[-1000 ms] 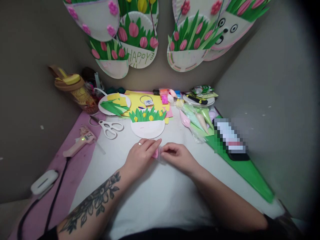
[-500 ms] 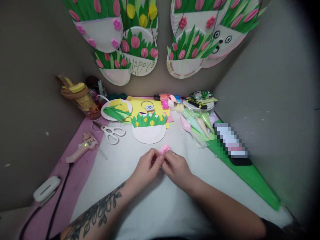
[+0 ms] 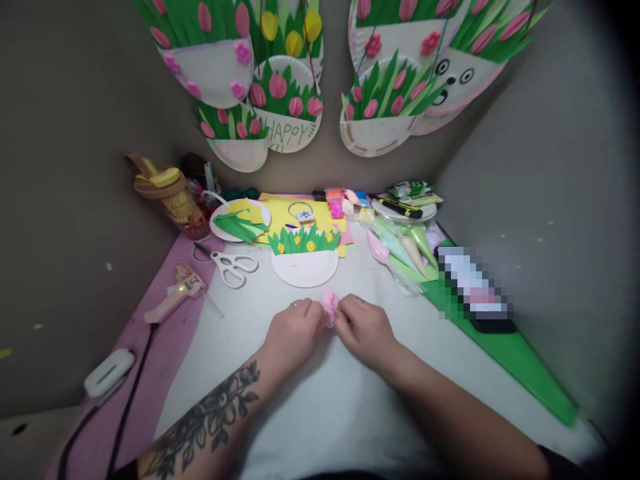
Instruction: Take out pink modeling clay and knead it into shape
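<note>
My left hand (image 3: 300, 330) and my right hand (image 3: 364, 331) meet over the front of the table. Both are closed, pinching opposite sides of a small, crumpled pink lump (image 3: 330, 307). It looks like soft modelling clay, perhaps in clear film; the fingers cover part of it. Just beyond them lies a paper-plate flower basket (image 3: 305, 267), a white half plate with green paper grass and small yellow flowers.
At left are white-handled scissors (image 3: 233, 270), a pink glue gun (image 3: 177, 293) with a cord, and a tumbler (image 3: 173, 200). Piping bags (image 3: 400, 247) and a phone (image 3: 475, 287) lie at right. Yellow paper (image 3: 280, 207) sits behind; finished plate baskets (image 3: 293, 133) hang on the wall.
My hands have drawn slightly apart, so more of the pink lump shows between them. The whole view has shifted a little, and things appear further right.
</note>
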The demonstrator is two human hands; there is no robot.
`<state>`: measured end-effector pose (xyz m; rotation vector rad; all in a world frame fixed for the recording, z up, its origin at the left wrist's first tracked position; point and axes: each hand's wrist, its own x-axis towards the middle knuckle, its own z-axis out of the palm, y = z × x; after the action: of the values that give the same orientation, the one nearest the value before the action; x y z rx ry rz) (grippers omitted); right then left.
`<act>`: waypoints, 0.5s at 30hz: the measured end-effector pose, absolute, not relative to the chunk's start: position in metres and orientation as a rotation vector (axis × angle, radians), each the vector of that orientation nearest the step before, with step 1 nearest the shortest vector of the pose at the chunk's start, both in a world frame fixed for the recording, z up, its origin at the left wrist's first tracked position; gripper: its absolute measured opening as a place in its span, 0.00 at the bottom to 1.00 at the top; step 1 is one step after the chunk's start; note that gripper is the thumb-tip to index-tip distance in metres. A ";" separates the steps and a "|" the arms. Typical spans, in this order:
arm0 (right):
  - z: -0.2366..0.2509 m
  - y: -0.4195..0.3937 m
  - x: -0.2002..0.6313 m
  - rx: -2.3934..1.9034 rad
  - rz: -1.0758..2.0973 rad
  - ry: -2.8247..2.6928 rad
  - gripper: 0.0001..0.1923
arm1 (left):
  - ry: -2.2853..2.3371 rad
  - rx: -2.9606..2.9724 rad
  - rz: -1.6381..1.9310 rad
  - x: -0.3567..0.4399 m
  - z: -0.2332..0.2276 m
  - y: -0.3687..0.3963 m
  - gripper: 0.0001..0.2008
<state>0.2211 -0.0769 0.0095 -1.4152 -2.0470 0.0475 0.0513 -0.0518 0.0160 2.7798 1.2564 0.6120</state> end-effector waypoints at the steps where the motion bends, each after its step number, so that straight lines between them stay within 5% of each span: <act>1: 0.009 -0.077 0.221 -1.419 0.063 -2.041 0.10 | 1.250 2.834 0.629 0.051 0.017 -0.052 0.09; 6: 0.011 -0.075 0.221 -1.448 0.080 -2.018 0.09 | 1.300 2.847 0.610 0.048 0.022 -0.049 0.10; 10: 0.017 -0.074 0.220 -1.438 0.449 -1.794 0.08 | 1.177 2.650 0.837 0.045 0.024 -0.044 0.09; 13: 0.021 -0.075 0.219 -1.394 0.811 -1.607 0.08 | 0.974 2.634 0.857 0.046 0.023 -0.042 0.29; 15: 0.023 -0.076 0.217 -1.354 0.958 -1.587 0.08 | 0.954 2.609 0.766 0.047 0.022 -0.043 0.33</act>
<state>0.2174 -0.0762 0.0226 -1.3537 -1.5871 0.9585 0.0471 -0.0432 0.0220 2.6093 0.9537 0.7658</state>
